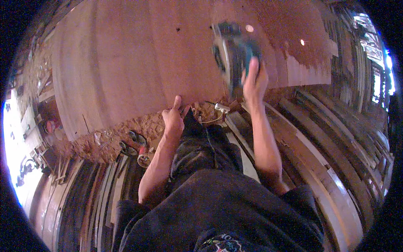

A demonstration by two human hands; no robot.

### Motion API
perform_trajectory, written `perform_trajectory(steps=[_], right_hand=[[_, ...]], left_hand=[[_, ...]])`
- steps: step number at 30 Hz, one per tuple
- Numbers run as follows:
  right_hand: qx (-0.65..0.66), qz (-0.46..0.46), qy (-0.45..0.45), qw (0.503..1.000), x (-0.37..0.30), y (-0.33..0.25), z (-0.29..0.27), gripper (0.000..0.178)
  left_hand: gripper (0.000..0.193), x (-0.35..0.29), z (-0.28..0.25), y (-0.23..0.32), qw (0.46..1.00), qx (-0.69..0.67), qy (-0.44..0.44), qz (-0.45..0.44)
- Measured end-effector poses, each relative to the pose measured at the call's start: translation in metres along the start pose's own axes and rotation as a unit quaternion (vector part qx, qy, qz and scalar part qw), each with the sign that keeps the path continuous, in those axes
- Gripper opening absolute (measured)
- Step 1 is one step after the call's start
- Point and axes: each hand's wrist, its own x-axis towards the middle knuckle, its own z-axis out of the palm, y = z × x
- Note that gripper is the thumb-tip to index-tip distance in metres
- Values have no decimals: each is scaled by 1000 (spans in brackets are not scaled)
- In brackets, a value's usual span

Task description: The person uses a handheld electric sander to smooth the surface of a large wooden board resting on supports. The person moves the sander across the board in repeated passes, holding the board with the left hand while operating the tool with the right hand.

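Note:
A broad reddish-brown wooden sheet [126, 59] lies in front of me. My right hand [255, 86] is wrapped round the handle of a teal circular saw [235, 54], held over the right half of the sheet. Motion smears the saw, so I cannot make out its blade or whether its base touches the wood. My left hand [173, 119] grips the sheet's near edge, with its thumb on top and the other fingers partly hidden.
Sawdust [84, 147] covers the ground along the sheet's near edge. A white power strip [221, 108] with a cable lies near my legs. Dark sandals [129, 145] and a red tool [143, 156] are to the left. Long planks [310, 147] are stacked at both sides.

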Motion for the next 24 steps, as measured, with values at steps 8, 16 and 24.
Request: perform_trajectory(steps=[8,16,24], right_hand=[[17,159,-112,981,-227,36,-91,40],[-39,-38,-1,999,27,-35,27,61],[154,-99,-21,983,151,-53,72,52]], left_hand=[[34,0,1,4,999,33,-10,9],[40,-5,1,5,999,31,-10,18],[36,-2,-3,-3,998,15,-46,40]])
